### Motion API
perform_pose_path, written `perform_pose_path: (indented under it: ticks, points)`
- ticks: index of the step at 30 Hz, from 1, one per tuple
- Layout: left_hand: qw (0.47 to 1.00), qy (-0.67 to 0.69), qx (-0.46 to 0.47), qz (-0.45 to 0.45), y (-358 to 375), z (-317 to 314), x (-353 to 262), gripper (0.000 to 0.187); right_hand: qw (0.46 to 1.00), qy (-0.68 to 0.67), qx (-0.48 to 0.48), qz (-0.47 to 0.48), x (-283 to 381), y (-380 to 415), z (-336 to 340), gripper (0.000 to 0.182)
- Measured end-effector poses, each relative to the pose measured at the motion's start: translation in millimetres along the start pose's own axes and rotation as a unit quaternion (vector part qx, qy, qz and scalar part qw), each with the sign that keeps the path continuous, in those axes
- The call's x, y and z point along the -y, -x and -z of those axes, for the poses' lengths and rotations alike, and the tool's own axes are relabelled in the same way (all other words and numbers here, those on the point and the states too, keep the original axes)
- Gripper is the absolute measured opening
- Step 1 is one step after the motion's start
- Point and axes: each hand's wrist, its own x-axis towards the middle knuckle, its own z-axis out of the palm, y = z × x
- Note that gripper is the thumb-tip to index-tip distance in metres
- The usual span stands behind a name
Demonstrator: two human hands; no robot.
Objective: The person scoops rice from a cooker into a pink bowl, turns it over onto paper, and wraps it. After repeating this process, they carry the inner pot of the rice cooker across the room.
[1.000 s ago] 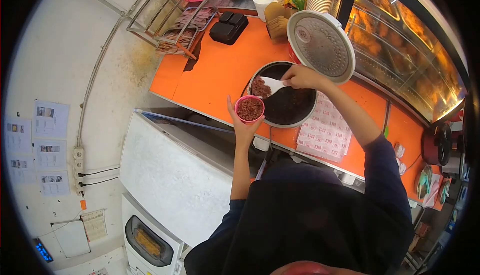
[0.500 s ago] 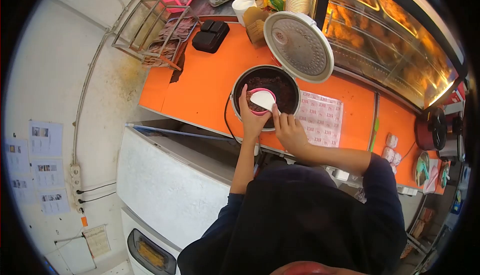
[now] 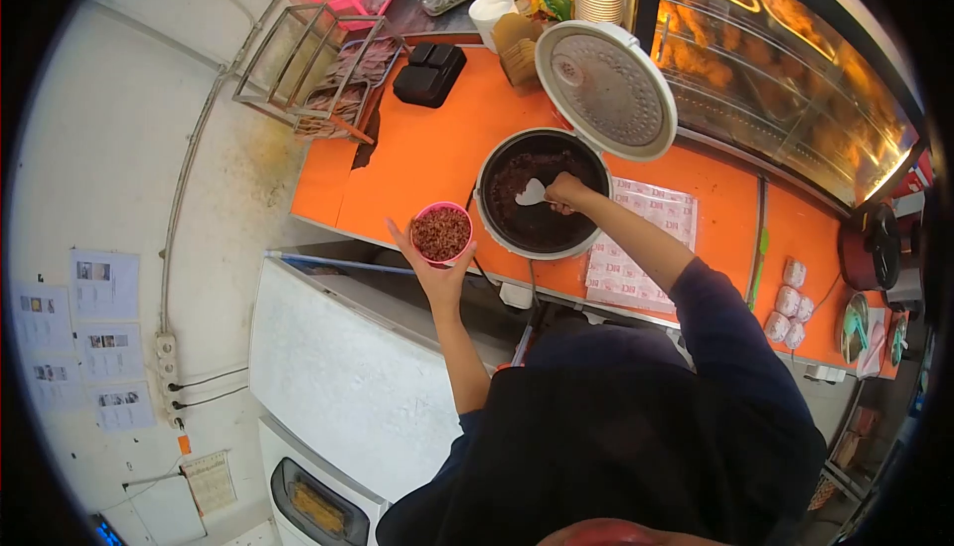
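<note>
Landmark: the round cooker [image 3: 497, 238], standing open on the orange table [image 3: 397, 173], a thin layer of dark reddish grains inside.

Left hand [image 3: 437, 276]: grasping a pink-rimmed cup [image 3: 441, 234], thumb and fingers around its wall. Cup is upright, just left of the cooker and apart from it, near the table's front edge; filled with reddish-brown grains.

Right hand [image 3: 569, 192]: closed on the handle of a white scoop [image 3: 532, 192], reaching over the cooker from its right side. Scoop blade is inside the cooker, below the rim; contact with the grains cannot be told.

Surroundings: grey lid [image 3: 606, 89] tilted up behind the cooker. Printed paper sheets [image 3: 641, 243] lie flat just right of it. Black container [image 3: 429, 75] sits behind it to the left; wrapped bundles [image 3: 787, 303] well to its right.
</note>
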Motion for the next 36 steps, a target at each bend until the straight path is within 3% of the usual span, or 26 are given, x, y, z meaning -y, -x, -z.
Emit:
perform_pose_path:
  ticks: [6, 8, 12, 15, 17, 21, 27, 29, 30, 32, 33, 35, 36]
  points:
    - [0.999, 0.000, -0.022, 0.023, 19.4, 9.0, -6.3, 0.128, 0.999, 0.023, -0.033, 0.026, -10.1, -3.8, 1.4, 0.017]
    - [0.999, 0.007, -0.016, 0.028, 24.5, 6.5, -2.7, 0.128, 0.997, 0.015, -0.018, 0.076, -11.6, -1.7, 5.7, 0.020]
    - [0.998, 0.042, 0.017, 0.051, 32.2, -5.1, 2.8, 0.128, 0.995, -0.039, 0.024, 0.085, -6.4, 7.1, 5.7, 0.019]
    - [0.998, 0.020, 0.036, 0.053, 32.6, -10.6, 3.5, 0.124, 0.989, -0.090, 0.060, 0.103, -12.2, 11.4, 4.4, 0.016]
    - [0.991, 0.091, 0.055, 0.085, 30.2, -15.6, 4.3, 0.114, 0.985, -0.102, 0.084, 0.110, -15.1, 15.6, 8.6, 0.015]
    - [0.996, 0.048, 0.058, 0.057, 27.4, -21.2, 20.3, 0.103, 0.984, -0.083, 0.097, 0.124, -16.0, 30.7, 27.8, 0.016]
    - [0.991, 0.074, 0.092, 0.056, 18.2, -45.5, 27.1, 0.096, 0.978, -0.051, 0.106, 0.171, 22.1, 122.2, 68.6, 0.016]
    - [0.993, 0.055, 0.106, 0.017, 14.1, -57.8, 37.3, 0.099, 0.941, 0.045, -0.022, 0.334, 28.7, 153.2, 68.5, 0.016]
    - [0.992, 0.058, 0.112, 0.016, 12.6, -65.6, 35.4, 0.099, 0.942, 0.043, -0.027, 0.332, 27.1, 164.8, 65.2, 0.016]
    - [0.992, 0.059, 0.109, 0.015, 8.3, -81.3, 26.9, 0.102, 0.806, 0.276, -0.259, 0.454, 20.0, 185.2, 53.7, 0.023]
    - [0.991, 0.035, 0.124, 0.020, 4.9, -86.8, 24.6, 0.103, 0.807, 0.275, -0.264, 0.451, 14.1, 192.8, 44.3, 0.023]
    - [0.991, 0.035, 0.127, 0.025, 0.0, -100.2, 5.7, 0.102, 0.757, 0.396, -0.323, 0.407, 0.4, 203.6, 24.0, 0.046]
    - [0.991, 0.033, 0.126, 0.030, -1.6, -107.3, 0.0, 0.101, 0.757, 0.397, -0.326, 0.405, -9.4, 203.3, 13.0, 0.046]
